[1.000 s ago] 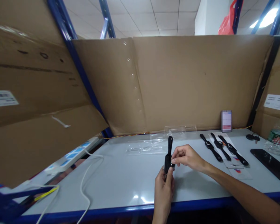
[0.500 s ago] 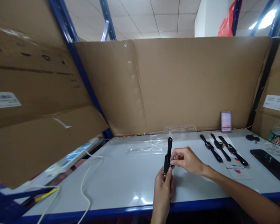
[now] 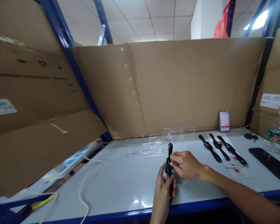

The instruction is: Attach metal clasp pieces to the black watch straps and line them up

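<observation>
My left hand [image 3: 163, 188] is wrapped round the lower handle of a black spokeshave [image 3: 168, 166], which stands nearly upright over the front of the table. My right hand [image 3: 186, 165] pinches at the right side of its middle part with thumb and fingers; the fingertips hide the exact spot they grip. To the right, several similar black spokeshaves [image 3: 210, 148] lie side by side at a slant, some of them on white paper and clear packaging [image 3: 239, 172].
Clear plastic packaging [image 3: 144, 151] lies at the back of the table. At right are a black phone [image 3: 268, 163], keys [image 3: 251, 136], a water bottle [image 3: 275, 132] and a propped phone [image 3: 224, 121]. A power strip [image 3: 70, 161] and white cable [image 3: 81, 189] run along the left. Cardboard walls [image 3: 177, 84] enclose the table.
The spokeshave has turned in my left hand, so its middle part faces the camera more, and it sits slightly lower. My right fingers have shifted against its middle. The camera view has moved slightly.
</observation>
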Demonstrator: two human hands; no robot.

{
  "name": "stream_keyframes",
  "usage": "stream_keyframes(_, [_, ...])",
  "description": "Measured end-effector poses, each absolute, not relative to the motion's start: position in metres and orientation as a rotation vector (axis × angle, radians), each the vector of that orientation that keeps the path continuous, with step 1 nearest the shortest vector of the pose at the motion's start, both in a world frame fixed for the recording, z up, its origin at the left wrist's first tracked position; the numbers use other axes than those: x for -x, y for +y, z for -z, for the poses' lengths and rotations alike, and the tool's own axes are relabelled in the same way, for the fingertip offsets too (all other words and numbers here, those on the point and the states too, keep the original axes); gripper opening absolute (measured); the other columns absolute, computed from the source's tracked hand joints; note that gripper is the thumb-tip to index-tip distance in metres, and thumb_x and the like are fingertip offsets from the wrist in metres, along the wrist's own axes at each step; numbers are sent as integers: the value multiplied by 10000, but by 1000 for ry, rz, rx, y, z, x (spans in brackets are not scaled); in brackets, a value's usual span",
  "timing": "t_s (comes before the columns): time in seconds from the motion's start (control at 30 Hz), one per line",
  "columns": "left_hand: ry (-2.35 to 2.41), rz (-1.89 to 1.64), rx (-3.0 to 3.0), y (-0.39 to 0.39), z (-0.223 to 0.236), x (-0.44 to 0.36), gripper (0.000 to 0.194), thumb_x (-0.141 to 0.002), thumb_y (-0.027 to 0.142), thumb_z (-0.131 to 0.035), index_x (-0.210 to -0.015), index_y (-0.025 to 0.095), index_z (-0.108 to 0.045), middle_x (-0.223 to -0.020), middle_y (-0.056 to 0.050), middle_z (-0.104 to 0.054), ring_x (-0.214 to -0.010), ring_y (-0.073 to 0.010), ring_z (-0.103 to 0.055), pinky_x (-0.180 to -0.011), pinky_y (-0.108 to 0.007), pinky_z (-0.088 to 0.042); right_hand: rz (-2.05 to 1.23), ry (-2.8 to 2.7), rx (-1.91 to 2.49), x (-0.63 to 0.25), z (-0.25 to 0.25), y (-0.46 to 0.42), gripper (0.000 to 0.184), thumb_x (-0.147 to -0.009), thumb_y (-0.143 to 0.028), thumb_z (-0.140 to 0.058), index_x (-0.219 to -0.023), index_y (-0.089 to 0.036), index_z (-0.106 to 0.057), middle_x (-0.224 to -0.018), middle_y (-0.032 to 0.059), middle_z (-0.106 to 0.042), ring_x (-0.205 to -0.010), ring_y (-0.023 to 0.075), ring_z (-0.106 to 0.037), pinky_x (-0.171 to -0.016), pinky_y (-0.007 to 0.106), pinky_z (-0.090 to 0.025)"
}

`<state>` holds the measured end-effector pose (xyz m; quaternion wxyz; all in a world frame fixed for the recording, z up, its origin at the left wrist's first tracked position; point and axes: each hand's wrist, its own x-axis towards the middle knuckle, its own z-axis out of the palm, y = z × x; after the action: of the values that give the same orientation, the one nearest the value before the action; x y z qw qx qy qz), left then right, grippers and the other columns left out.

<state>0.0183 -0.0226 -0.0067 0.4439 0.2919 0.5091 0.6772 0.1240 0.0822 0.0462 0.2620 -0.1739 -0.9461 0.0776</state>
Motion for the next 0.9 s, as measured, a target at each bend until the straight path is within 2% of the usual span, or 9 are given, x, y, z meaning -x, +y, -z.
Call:
stream_keyframes(0.13, [1241, -1647, -768, -22, 8, -18, 923, -713, 392, -697, -1498, 109, -304, -504, 74, -547, -351, -98, -389, -350, -197, -266, 15, -2649, 534, -122, -45, 77, 141, -933, -177, -498, -923, -176, -638, -862, 51, -688, -661, 160, -585, -599, 285, -301])
stream_keyframes(0.23, [1235, -1633, -800, -22, 8, -17, 985, -728, 384, -680, -1553, 107, -217, -516, 70, -553, -353, -94, -389, -349, -193, -270, 36, -2661, 528, -122, -46, 77, 160, -964, -225, -502, -931, -177, -651, -864, 47, -696, -658, 156, -591, -596, 281, -297])
stream_keyframes(0.33, [1249, -1646, -814, -23, 7, -17, 1038, -738, 387, -684, -1581, 106, -148, -519, 66, -558, -357, -98, -398, -355, -195, -287, -77, -2596, 535, -123, -47, 81, 256, -995, -318, -522, -834, -175, -660, -794, 34, -690, -643, 141, -577, -601, 266, -305])
stream_keyframes(0.4, [1252, -1640, -812, -23, 6, -17, 1041, -741, 390, -690, -1586, 112, -148, -527, 59, -566, -360, -100, -402, -360, -201, -293, -193, -2517, 555, -124, -49, 86, 285, -993, -323, -539, -789, -172, -670, -747, 26, -684, -641, 134, -572, -609, 253, -322])
stream_keyframes(0.53, [1235, -1630, -815, -22, 7, -17, 1047, -731, 394, -698, -1589, 127, -160, -524, 60, -559, -352, -100, -388, -353, -209, -278, -483, -2471, 481, -128, -49, 98, 144, -930, -245, -628, -997, -218, -753, -803, 9, -739, -685, 134, -622, -657, 228, -387])
stream_keyframes(0.67, [1242, -1643, -818, -22, 8, -17, 1038, -729, 385, -694, -1591, 139, -169, -519, 65, -546, -354, -100, -382, -353, -209, -279, -667, -2521, 381, -130, -48, 106, 248, -891, -190, -664, -1097, -275, -772, -1014, 26, -776, -859, 158, -686, -749, 227, -433])
stream_keyframes(0.8, [1248, -1618, -825, -22, 8, -17, 1041, -717, 387, -695, -1587, 135, -183, -505, 63, -538, -356, -106, -372, -345, -211, -259, -668, -2512, 392, -131, -49, 108, 307, -861, -218, -711, -1160, -274, -754, -879, 13, -763, -727, 136, -642, -676, 221, -419])
stream_keyframes(0.9, [1251, -1613, -824, -22, 7, -17, 1047, -713, 389, -693, -1587, 131, -176, -500, 65, -529, -357, -107, -365, -347, -213, -259, -634, -2556, 353, -132, -52, 107, 291, -849, -227, -730, -1134, -271, -759, -797, -12, -728, -663, 116, -596, -651, 215, -397])
